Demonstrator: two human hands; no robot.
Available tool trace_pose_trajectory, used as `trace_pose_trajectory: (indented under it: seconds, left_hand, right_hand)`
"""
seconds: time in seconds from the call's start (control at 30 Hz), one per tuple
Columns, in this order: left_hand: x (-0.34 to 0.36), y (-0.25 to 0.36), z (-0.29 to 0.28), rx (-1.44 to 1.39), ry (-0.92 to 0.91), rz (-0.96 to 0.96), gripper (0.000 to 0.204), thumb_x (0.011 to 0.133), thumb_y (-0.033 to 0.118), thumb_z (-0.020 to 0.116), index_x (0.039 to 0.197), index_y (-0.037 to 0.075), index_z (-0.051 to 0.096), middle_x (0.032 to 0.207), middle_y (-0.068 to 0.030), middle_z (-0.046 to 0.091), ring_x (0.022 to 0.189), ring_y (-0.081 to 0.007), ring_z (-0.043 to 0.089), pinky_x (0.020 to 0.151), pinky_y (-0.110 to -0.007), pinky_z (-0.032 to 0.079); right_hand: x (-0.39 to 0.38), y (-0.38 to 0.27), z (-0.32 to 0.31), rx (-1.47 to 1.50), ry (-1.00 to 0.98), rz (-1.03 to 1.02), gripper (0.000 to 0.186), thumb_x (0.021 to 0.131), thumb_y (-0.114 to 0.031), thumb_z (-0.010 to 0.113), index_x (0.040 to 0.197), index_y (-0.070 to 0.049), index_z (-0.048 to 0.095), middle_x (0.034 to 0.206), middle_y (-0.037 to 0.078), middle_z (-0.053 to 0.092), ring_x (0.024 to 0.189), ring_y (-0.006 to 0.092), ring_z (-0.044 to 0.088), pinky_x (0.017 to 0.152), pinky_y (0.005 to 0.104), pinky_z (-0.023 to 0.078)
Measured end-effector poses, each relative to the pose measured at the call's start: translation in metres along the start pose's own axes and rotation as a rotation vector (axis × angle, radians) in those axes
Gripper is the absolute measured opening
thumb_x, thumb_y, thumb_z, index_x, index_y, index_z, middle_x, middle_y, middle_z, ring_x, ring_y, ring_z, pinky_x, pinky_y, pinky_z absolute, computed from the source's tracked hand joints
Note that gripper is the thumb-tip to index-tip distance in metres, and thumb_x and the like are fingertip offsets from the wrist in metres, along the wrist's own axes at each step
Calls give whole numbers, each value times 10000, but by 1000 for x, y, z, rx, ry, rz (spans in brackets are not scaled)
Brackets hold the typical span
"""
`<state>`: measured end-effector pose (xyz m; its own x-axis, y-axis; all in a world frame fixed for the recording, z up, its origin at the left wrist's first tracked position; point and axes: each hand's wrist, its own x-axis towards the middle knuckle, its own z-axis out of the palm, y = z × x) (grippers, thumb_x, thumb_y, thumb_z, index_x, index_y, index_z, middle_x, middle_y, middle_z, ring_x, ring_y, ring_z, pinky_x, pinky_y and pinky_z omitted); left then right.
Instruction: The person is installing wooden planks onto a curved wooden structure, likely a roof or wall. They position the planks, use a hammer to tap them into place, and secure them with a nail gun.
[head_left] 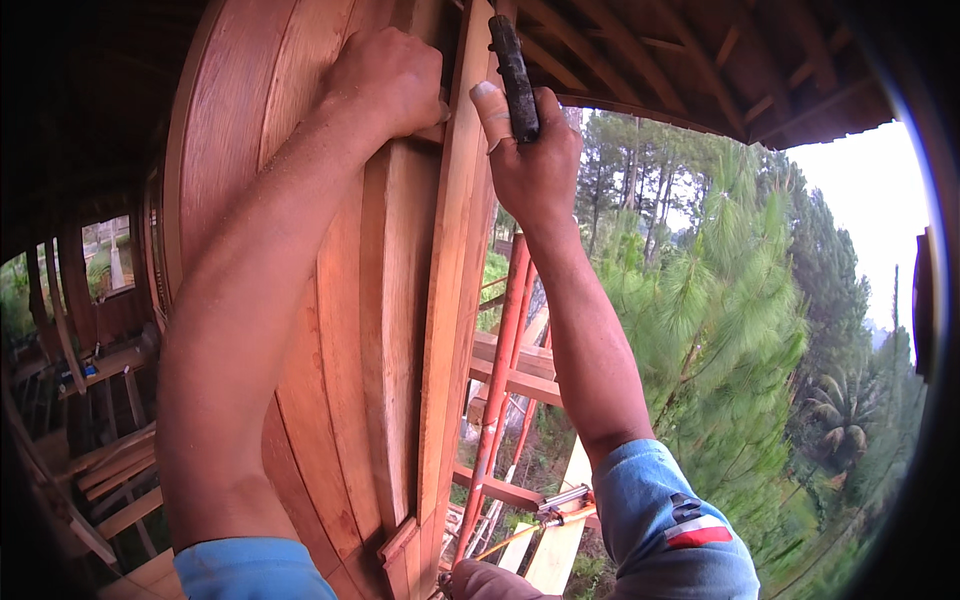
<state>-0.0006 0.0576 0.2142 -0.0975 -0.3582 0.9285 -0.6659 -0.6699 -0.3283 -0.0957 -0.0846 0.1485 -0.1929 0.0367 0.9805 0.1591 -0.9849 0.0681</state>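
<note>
My left hand is raised against a curved wall of vertical reddish boards. Its fingers are curled, and whatever they hold is hidden behind them. Just under it a small wooden piece shows between the wall and a long upright wooden strip. On the other side of this strip, my right hand is closed round a tool with a black handle. The handle points upward; the tool's working end cannot be made out. A pale wrap covers one digit of this hand.
Red scaffold poles and crossing timbers stand beyond the wall's edge. Planks and a metal tool lie below. Roof rafters hang overhead. Trees fill the right; a timber frame is at left.
</note>
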Motion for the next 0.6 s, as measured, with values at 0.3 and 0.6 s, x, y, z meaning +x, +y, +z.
trace_pose_trajectory:
  seconds: [0.3, 0.6]
  left_hand:
    - [-1, 3, 0, 41, 33, 5, 398, 811, 407, 700, 846, 19, 782, 862, -202, 743, 866, -352, 732, 822, -449, 583]
    - [0, 3, 1, 30, 24, -32, 413, 803, 417, 710, 859, 15, 782, 864, -196, 744, 875, -359, 729, 817, -452, 582]
  right_hand:
    - [21, 4, 1, 92, 82, 18, 462, 932, -417, 748, 754, -38, 552, 509, 85, 508, 449, 189, 513, 471, 364, 406]
    - [10, 8, -3, 39, 54, 38, 485, 935, -434, 736, 756, -27, 542, 528, 113, 532, 476, 255, 545, 508, 384, 441]
